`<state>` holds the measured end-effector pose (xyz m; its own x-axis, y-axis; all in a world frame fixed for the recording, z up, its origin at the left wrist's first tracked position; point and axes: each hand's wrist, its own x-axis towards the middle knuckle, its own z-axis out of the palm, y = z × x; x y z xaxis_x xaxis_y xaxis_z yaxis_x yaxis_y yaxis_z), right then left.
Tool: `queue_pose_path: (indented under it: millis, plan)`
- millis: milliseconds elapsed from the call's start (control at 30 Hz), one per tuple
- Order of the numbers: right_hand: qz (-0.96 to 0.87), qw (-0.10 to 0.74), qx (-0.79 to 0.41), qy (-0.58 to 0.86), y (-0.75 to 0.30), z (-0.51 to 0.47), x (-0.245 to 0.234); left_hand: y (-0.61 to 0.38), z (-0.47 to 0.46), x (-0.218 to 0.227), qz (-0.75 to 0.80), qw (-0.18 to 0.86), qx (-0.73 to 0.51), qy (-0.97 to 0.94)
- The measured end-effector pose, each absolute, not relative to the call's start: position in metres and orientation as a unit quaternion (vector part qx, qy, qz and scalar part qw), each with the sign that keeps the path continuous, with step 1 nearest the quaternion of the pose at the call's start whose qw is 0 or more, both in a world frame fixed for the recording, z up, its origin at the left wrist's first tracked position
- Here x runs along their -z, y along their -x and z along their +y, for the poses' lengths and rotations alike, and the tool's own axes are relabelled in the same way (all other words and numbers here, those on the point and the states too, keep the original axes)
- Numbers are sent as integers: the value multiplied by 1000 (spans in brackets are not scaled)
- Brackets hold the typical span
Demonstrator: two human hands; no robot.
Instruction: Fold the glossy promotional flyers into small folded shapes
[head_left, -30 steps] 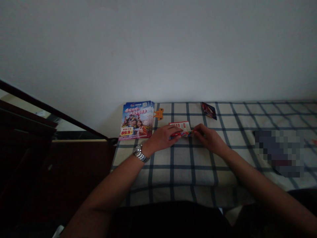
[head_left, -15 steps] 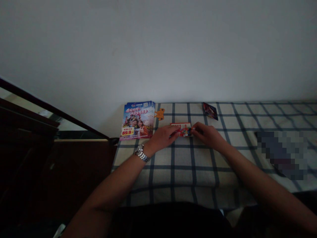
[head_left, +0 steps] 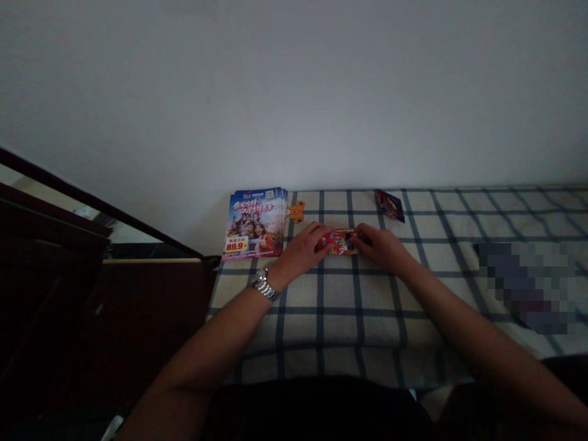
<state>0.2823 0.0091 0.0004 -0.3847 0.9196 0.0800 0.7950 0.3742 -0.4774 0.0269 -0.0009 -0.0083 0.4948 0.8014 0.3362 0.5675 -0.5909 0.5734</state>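
Note:
Between my two hands lies a small red printed paper leaflet (head_left: 339, 241), folded over, with a pale edge along its top. My left hand (head_left: 309, 245), with a silver watch on its wrist, is closed on the leaflet's left end. At the right end, my right hand (head_left: 373, 243) pinches the paper between thumb and fingers. The fingers hide both ends of the leaflet. A stack of blue and pink flyers (head_left: 255, 223) lies to the left of my left hand, and an orange bear-shaped piece (head_left: 296, 212) sits beside it.
A checked cloth (head_left: 340, 318) covers the surface up to the white wall (head_left: 321, 92). A dark folded card (head_left: 390, 205) stands near the wall. At the right is a blurred-out dark object (head_left: 519, 288). A dark rail (head_left: 101, 205) slopes along the left.
The leaflet's upper pale part with lettering has been folded down, so its red printed side now shows. Both hands have stayed at its ends with small finger shifts.

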Motion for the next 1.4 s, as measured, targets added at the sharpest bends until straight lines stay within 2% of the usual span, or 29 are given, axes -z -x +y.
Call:
queue_pose_path:
  millis: [233, 500, 700, 867, 1400]
  plan:
    - [-799, 187, -184, 542, -280, 8, 5, -26, 4, 12, 399, 121, -297, -859]
    - [-793, 228, -192, 531, -279, 3, 8, -25, 7, 14, 411, 96, -269, -866]
    - [-815, 270, -123, 497, -281, 6, 14, -26, 6, 12, 412, 105, -258, -867]
    - [-834, 254, -72, 484, -284, 8, 22, -26, 6, 12, 406, 101, -257, -871]
    - [-819, 275, -137, 484, -282, 8, 23, -27, 5, 12, 421, 96, -243, -869]
